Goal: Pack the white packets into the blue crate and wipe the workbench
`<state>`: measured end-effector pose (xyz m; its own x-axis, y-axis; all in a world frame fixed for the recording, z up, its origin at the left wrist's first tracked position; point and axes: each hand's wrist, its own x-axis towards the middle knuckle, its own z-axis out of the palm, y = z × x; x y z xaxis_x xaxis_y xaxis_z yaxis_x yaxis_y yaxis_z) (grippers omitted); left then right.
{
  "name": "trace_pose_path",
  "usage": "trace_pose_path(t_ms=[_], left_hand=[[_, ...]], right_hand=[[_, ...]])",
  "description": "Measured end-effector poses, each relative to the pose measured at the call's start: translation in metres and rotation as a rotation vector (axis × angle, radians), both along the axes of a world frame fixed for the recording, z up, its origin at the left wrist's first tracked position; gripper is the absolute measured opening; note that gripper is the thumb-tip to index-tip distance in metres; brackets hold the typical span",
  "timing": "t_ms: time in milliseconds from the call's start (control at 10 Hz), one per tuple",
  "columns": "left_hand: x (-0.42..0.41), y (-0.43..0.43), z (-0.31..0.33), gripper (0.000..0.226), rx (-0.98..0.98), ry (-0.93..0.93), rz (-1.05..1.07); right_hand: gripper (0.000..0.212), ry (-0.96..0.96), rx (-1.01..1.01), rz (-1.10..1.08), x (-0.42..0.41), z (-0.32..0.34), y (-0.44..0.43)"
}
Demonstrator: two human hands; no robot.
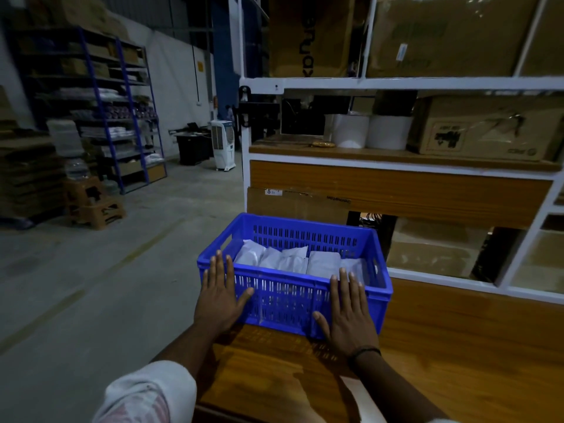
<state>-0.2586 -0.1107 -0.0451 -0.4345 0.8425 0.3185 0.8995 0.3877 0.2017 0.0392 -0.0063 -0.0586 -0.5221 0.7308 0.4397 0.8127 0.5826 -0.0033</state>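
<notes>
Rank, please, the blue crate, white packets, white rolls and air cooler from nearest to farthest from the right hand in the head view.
1. Blue crate: right hand touches its near wall.
2. White packets: inside the crate.
3. White rolls: shelf behind.
4. Air cooler: far back left.

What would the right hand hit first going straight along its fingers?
Right hand lies flat on the near wall of the crate, fingertips over the rim. Straight on, it likely meets the packets inside first; depth is unclear.
</notes>
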Motion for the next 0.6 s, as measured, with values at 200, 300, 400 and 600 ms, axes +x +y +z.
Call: trace_pose_path(t_ms=[200,300,400,600], left_hand=[[-0.002,-0.013,0.014,0.104,-0.121,-0.020,-0.039],[-0.002,-0.017,0.027,0.110,-0.190,-0.020,-0.030],[0.000,-0.023,0.028,0.120,-0.241,-0.013,-0.019],[0.034,-0.034,0.044,0.117,-0.161,0.074,-0.010]], right_hand=[[0.094,-0.059,-0.121,0.014,0.007,0.009,-0.013],[0.095,-0.051,-0.196,0.021,0.009,0.015,-0.016],[0.097,-0.057,-0.164,0.051,0.012,0.024,-0.015],[0.101,-0.037,-0.149,0.151,0.044,0.045,-0.019]])
